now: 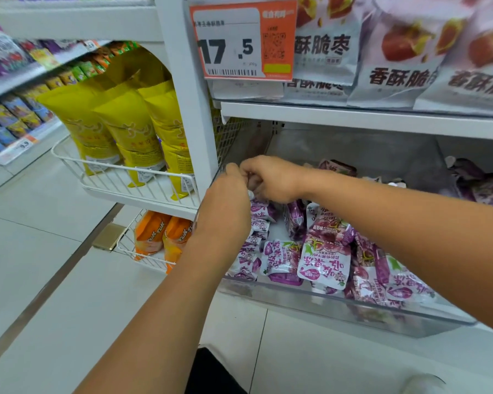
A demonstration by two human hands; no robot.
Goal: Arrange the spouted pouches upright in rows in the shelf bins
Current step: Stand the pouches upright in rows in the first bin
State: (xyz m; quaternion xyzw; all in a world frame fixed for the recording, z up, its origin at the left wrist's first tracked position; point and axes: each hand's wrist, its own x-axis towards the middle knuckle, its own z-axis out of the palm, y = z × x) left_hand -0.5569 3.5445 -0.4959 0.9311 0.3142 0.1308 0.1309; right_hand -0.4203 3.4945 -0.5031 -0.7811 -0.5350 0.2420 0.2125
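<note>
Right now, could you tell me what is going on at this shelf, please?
A person is crouched at a clear bin on a low store shelf, sorting purple pouches. Both hands are together at the bin's back left corner: the left hand and the right hand are curled over something small there, though what exactly sits in each grip is hidden. Most pouches lie flat and jumbled in the bin, so tidy upright rows are not yet formed.

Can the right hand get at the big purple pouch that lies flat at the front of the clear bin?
Probably yes. The big purple pouch lies on top of the pile, uncovered, and the right hand is just above the open bin.
</note>
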